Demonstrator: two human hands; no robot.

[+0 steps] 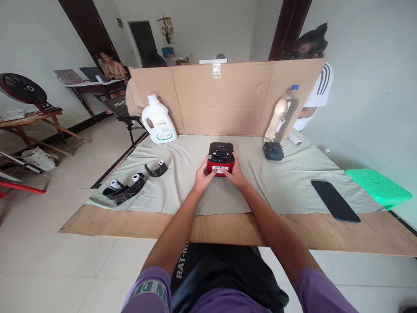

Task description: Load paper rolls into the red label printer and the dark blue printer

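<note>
Left hand [203,175], right hand [237,174]: grip clasping red box [221,161]; hold seems complete, lift unclear; dark gadget [222,153] atop box.

Purple top [228,302], short sleeves. Left sleeve [148,282] carries a teal-and-pale band of capitals, partly legible: "IN D". Right sleeve [321,291] plain purple where visible. Dark cloth [224,269] at lap, white capitals "RAT-M" along its left side; garment type unclear.

hands [203,178]: 2 | red box [221,164]: 1 | jug [159,121]: 1 | bottle [282,114]: 1 | phone [335,201]: 1 | fan [24,89]: 1
</note>
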